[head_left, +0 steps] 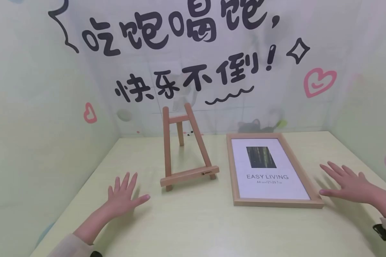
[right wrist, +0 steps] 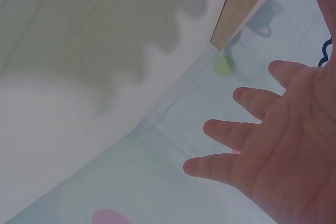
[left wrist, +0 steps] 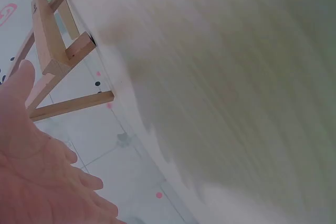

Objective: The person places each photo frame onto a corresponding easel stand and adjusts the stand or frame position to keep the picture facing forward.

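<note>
A small wooden easel (head_left: pixel 183 176) stands upright on the table, left of centre, with a ledge across its front legs. To its right a light wooden picture frame (head_left: pixel 278 204) lies flat, showing a white sheet with a dark forest picture and the words "EASY LIVING". My left hand (head_left: pixel 122 200) is held over the table left of the easel, fingers spread, holding nothing; the left wrist view shows its palm (left wrist: pixel 37 177) near the easel (left wrist: pixel 50 40). Right of the frame, my right hand (head_left: pixel 350 185) also has its fingers spread and holds nothing; its palm (right wrist: pixel 294 145) faces the right wrist camera.
The pale wood-grain table (head_left: pixel 193 225) runs back to a white wall sheet (head_left: pixel 141 117) with large black lettering and pink hearts. Similar pale sheets close in the left (head_left: pixel 35 142) and right (head_left: pixel 370 117) sides.
</note>
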`<state>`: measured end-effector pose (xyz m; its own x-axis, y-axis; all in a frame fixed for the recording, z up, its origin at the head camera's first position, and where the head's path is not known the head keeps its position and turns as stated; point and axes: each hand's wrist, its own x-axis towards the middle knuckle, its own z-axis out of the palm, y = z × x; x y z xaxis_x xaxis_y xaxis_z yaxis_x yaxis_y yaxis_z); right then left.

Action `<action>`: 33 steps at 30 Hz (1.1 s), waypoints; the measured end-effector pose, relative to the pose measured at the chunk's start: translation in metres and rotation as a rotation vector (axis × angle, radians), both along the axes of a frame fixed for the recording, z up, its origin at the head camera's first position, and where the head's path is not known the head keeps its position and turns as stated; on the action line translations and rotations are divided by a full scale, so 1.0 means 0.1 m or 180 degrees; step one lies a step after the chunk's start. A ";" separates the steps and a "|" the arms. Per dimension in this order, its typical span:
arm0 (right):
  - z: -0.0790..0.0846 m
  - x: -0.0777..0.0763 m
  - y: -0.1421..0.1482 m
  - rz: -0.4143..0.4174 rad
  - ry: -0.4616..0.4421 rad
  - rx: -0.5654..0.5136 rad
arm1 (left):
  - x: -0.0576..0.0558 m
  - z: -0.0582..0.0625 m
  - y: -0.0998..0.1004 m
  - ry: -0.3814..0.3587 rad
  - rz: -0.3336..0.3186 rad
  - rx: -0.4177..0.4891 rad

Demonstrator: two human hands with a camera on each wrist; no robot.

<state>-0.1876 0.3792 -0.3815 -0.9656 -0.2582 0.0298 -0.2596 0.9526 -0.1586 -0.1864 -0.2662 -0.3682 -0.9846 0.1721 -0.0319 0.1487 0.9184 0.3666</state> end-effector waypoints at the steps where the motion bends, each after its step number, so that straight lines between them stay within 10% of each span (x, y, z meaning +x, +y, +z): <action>1: 0.00 0.00 0.00 -0.0001 -0.0001 -0.0001 | 0.00 0.00 0.00 0.0002 -0.0002 0.0003; 6: 0.02 -0.04 0.00 -0.0024 -0.0003 -0.0109 | -0.02 0.05 0.03 -0.0034 -0.0082 0.0122; 20: 0.20 -0.21 0.04 -0.0133 -0.1027 -0.1845 | -0.29 0.51 0.40 -0.0776 -0.0005 0.2627; 33: 0.19 -0.23 -0.02 -0.0107 -0.1451 -0.2471 | -0.48 0.37 1.12 -0.1607 -0.0368 0.2854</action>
